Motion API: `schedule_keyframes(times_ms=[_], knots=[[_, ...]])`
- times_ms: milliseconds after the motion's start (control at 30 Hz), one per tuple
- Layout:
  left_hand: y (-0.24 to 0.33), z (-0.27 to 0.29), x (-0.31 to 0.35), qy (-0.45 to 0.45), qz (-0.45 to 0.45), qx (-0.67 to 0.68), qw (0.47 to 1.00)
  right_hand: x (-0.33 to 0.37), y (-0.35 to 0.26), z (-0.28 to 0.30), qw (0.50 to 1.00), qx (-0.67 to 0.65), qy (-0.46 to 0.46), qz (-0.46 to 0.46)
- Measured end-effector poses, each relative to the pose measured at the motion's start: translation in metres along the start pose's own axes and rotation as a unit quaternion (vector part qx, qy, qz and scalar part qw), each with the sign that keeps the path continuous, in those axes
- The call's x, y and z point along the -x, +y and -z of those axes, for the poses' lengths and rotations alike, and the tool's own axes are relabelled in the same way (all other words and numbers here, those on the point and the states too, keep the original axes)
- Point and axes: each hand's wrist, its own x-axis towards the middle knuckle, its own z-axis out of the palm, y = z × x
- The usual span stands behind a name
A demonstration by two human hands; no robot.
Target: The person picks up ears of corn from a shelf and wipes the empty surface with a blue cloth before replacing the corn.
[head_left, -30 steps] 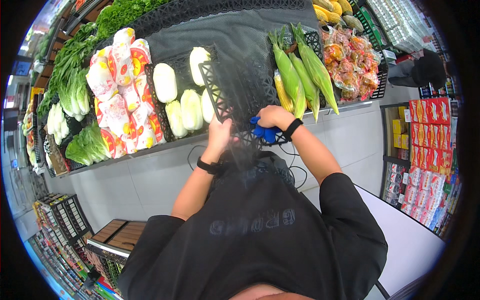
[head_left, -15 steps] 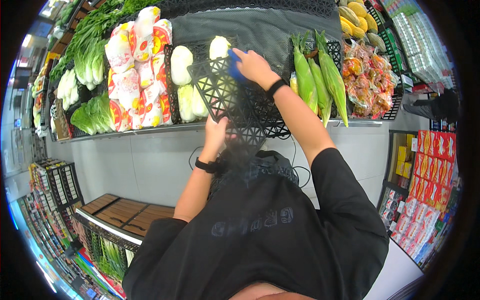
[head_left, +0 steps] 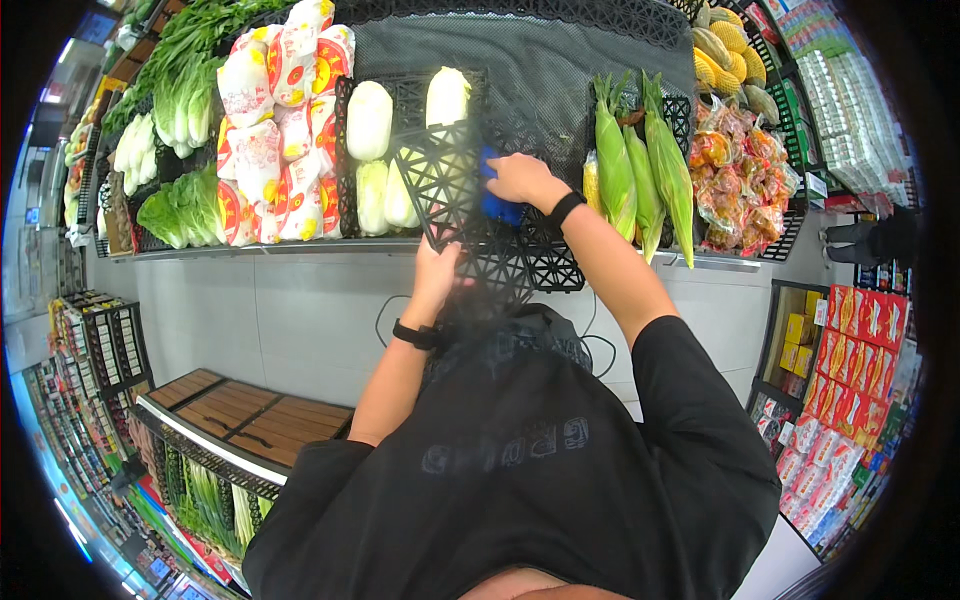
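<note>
My left hand (head_left: 438, 270) grips the near left edge of a black plastic lattice panel (head_left: 436, 185), which tilts up over the front of the produce display. In my right hand (head_left: 526, 183) is a bunched blue cloth (head_left: 499, 205), pressed against the panel's right part. Smearing and the dark lattice blur the panel's lower part near my shirt. Behind and left of the panel lie several napa cabbages (head_left: 370, 120), some partly hidden by it. Just right of my right hand stand ears of corn in green husks (head_left: 615, 165).
Wrapped produce in printed white bags (head_left: 255, 150) fills the left of the display, beside leafy greens (head_left: 185, 205). Bagged orange-red produce (head_left: 740, 165) and yellow melons (head_left: 735, 40) lie at the right. A wooden-topped display unit (head_left: 240, 415) stands at lower left. A person (head_left: 870, 240) is at far right.
My right hand has drawn the blue cloth down toward me from the panel's far edge. My left hand keeps its grip on the panel. The whole view has shifted slightly.
</note>
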Motion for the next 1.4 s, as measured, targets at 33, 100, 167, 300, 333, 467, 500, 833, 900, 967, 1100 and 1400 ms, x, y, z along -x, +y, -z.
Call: schedule_keyframes(times_ms=[33, 100, 167, 300, 333, 467, 500, 833, 900, 967, 1100, 1400], knots=[[0.002, 0.000, 0.000, 0.000, -0.001, -0.001, 1.000, -0.003, 0.001, -0.002, 1.000, 0.000, 0.001, 0.000], [0.007, 0.000, 0.000, -0.009, 0.004, -0.013, 1.000, -0.010, 0.002, -0.005, 0.968, -0.164, 0.188, 0.021], [0.005, -0.002, -0.001, -0.007, 0.008, -0.031, 0.999, -0.017, -0.019, 0.012, 0.932, -0.250, 0.255, -0.068], [-0.003, 0.004, -0.010, -0.034, 0.031, -0.052, 0.998, -0.065, -0.024, -0.017, 0.916, -0.300, 0.254, -0.086], [-0.002, 0.005, -0.007, -0.031, 0.032, -0.053, 0.998, -0.067, -0.029, -0.018, 0.921, -0.307, 0.230, -0.074], [0.003, 0.004, -0.001, -0.023, 0.015, -0.051, 0.998, -0.042, -0.045, 0.001, 0.917, -0.330, 0.214, 0.074], [0.002, 0.005, -0.004, -0.029, 0.014, -0.068, 0.997, -0.046, -0.041, 0.000, 0.917, -0.329, 0.212, 0.073], [-0.002, 0.011, -0.012, -0.036, 0.038, -0.063, 0.997, -0.050, -0.034, -0.008, 0.899, -0.241, 0.321, -0.175], [-0.001, 0.011, -0.013, -0.033, 0.040, -0.064, 0.997, -0.051, -0.034, -0.010, 0.909, -0.227, 0.290, -0.193], [0.002, 0.011, -0.010, -0.039, 0.035, -0.051, 0.997, -0.055, -0.029, -0.015, 0.896, -0.315, 0.292, -0.113], [0.009, 0.008, -0.010, -0.043, 0.025, -0.065, 0.997, -0.040, -0.050, 0.012, 0.900, -0.395, 0.178, 0.040], [0.006, 0.010, -0.010, -0.031, 0.046, -0.070, 0.996, -0.050, -0.039, 0.008, 0.917, -0.330, 0.221, -0.030]])
